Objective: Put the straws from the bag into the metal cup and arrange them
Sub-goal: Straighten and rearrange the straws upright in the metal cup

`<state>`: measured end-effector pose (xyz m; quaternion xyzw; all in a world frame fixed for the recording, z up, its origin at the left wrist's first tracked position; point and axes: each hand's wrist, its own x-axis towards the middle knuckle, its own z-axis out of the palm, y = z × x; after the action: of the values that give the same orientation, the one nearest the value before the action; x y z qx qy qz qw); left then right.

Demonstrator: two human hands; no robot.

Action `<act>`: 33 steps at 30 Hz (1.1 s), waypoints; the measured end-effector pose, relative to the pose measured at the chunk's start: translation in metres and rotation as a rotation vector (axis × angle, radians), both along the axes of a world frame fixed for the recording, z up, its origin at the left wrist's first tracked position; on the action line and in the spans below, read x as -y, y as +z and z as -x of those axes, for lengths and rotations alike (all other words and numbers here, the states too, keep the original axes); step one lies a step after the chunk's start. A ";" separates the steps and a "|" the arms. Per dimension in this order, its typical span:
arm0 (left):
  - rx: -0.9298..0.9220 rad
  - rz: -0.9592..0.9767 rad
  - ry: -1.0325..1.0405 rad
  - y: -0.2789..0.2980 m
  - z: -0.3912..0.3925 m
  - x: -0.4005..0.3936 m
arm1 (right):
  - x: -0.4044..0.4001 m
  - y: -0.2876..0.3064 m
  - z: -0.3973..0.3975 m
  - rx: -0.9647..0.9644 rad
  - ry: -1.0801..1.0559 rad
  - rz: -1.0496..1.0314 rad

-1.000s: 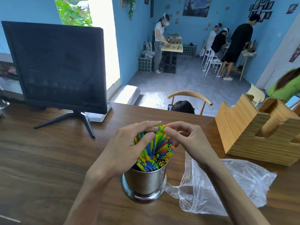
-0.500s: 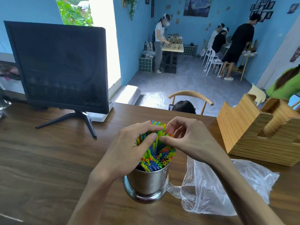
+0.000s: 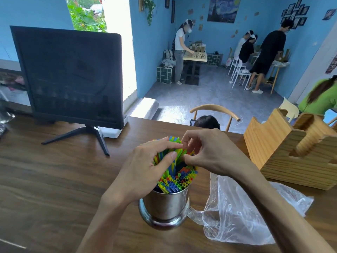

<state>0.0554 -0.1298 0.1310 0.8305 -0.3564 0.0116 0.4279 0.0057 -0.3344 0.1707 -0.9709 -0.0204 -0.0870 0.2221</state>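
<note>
Straws (image 3: 177,181) stand packed in the metal cup (image 3: 165,207). My left hand (image 3: 145,168) and right hand (image 3: 207,152) each pinch raised straws, fingers curled. Bag (image 3: 237,216) lies beside the cup.

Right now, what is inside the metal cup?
The metal cup holds a packed bundle of coloured straws, open ends up. The left hand and right hand cover the farther straw tops; the cup wall hides their lower lengths.

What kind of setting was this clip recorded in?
Probably a cafe-style room used as a shared workspace: a wooden counter carries a monitor and a wooden holder, while other people work at small tables against blue, picture-hung walls.
</note>
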 end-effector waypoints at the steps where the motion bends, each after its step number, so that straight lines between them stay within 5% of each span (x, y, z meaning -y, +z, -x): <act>1: -0.002 -0.001 0.002 0.000 0.000 0.000 | -0.001 0.001 0.000 0.011 0.011 0.015; 21: -0.013 -0.013 0.014 0.004 0.004 -0.001 | 0.001 0.016 -0.004 0.063 0.040 0.102; 33: 0.011 0.011 0.030 0.017 -0.005 0.006 | 0.016 0.048 -0.007 0.153 0.114 -0.107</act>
<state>0.0605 -0.1358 0.1480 0.8333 -0.3464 0.0246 0.4301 0.0129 -0.3502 0.2187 -0.9454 -0.0877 -0.1488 0.2762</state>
